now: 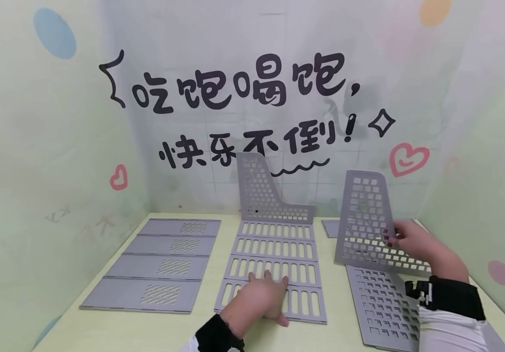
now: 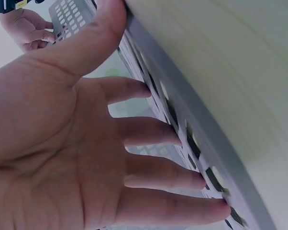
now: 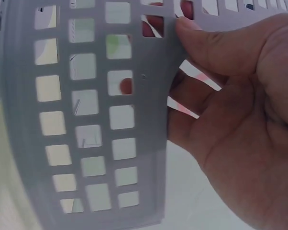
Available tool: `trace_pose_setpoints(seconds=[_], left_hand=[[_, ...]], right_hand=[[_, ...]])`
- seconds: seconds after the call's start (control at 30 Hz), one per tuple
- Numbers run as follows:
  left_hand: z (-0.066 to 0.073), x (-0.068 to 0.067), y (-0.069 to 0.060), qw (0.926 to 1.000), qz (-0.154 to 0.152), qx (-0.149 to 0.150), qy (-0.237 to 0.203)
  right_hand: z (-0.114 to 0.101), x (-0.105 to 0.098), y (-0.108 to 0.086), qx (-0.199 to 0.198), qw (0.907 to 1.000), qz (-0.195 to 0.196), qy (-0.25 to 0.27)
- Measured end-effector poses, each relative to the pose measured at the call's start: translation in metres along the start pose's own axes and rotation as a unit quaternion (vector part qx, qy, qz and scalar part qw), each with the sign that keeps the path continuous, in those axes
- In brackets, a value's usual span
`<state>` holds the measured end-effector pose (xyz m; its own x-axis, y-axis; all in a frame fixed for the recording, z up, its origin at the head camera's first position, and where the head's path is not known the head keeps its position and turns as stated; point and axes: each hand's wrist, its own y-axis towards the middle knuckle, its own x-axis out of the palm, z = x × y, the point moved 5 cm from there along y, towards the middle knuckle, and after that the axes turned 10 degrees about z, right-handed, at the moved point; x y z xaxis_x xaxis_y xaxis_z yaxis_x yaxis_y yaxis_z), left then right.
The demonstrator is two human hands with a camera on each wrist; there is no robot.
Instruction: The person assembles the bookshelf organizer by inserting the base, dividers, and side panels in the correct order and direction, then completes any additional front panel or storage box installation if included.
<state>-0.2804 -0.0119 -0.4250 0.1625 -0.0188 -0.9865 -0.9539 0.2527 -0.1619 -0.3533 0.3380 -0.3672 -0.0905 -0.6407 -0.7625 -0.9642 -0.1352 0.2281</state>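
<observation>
In the head view my left hand (image 1: 256, 298) rests on the front of a column of grey slotted panels (image 1: 300, 286) lying on the table. The left wrist view shows its fingers outstretched over the slots, with the thumb along the panel edge (image 2: 196, 103). My right hand (image 1: 419, 244) pinches the inner curve of an L-shaped perforated grey panel (image 1: 345, 220), held upright on the right. Thumb and fingers grip opposite faces of it in the right wrist view. Another L-shaped panel (image 1: 244, 205) stands upright at the far end of the slotted column.
To the left lies a column of grey panels (image 1: 124, 291) with small slanted slots. Flat perforated panels (image 1: 368, 338) lie below my right hand, partly hidden by the forearm. A grey piece (image 1: 330, 227) lies at the back right. Printed curtains (image 1: 182, 195) enclose the table.
</observation>
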Motion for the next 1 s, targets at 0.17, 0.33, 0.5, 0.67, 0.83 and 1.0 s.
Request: trace_pose_setpoints(seconds=[0.17, 0.33, 0.5, 0.67, 0.83, 1.0], left_hand=[[0.001, 0.002, 0.001, 0.9998, 0.004, -0.012, -0.018], [0.001, 0.000, 0.001, 1.0000, 0.004, -0.006, 0.003], [0.001, -0.001, 0.000, 1.0000, 0.004, -0.007, 0.005], [0.002, -0.003, 0.002, 0.9999, 0.006, -0.003, 0.012], [0.003, -0.002, 0.002, 0.9999, 0.003, -0.008, 0.008], [0.004, -0.001, 0.000, 0.9999, 0.000, -0.012, 0.008]], right_hand=[[-0.003, -0.003, 0.004, 0.022, 0.9981, 0.049, -0.032], [-0.002, -0.005, 0.008, 0.047, 0.9909, 0.116, -0.050], [0.002, -0.006, 0.010, 0.057, 0.9821, 0.169, -0.059], [0.011, -0.001, 0.014, 0.074, 0.9769, 0.190, -0.064], [0.025, 0.007, 0.016, 0.121, 0.9755, 0.170, -0.071], [0.032, 0.008, 0.015, 0.130, 0.9740, 0.164, -0.086]])
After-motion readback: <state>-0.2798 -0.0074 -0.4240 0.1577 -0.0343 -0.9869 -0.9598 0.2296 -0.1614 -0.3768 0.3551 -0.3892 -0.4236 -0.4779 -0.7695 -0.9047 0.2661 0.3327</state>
